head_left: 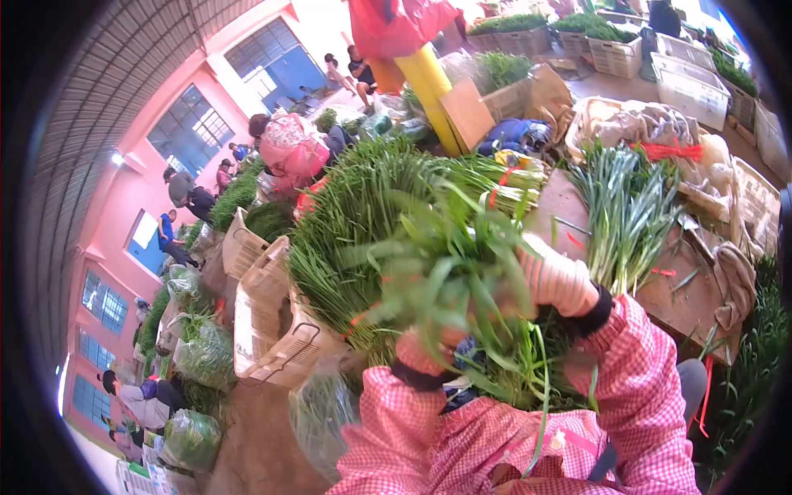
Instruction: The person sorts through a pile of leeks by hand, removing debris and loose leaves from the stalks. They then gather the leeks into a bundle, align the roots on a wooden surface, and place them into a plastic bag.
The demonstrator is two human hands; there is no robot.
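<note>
A bunch of long leafy greens (462, 272), blurred by motion, is held up in front of my body. My right hand (554, 276), in a striped knit glove, is closed on the right side of this bunch, with its fingertips hidden by leaves. Lower on the left, my left hand (429, 348) grips the bunch from below, mostly covered by the blurred leaves. More loose greens (528, 359) lie in my lap under both hands. Just beyond the hands is a large pile of long green stalks (355, 223), some tied with red bands.
Right of me, white-stemmed greens (623, 214) lie on a cardboard-covered surface (561, 206). Cream plastic crates (264, 322) stand at left, near a clear bag (322, 417). A yellow post (433, 99) rises ahead. Several people sit or bend among greens at left.
</note>
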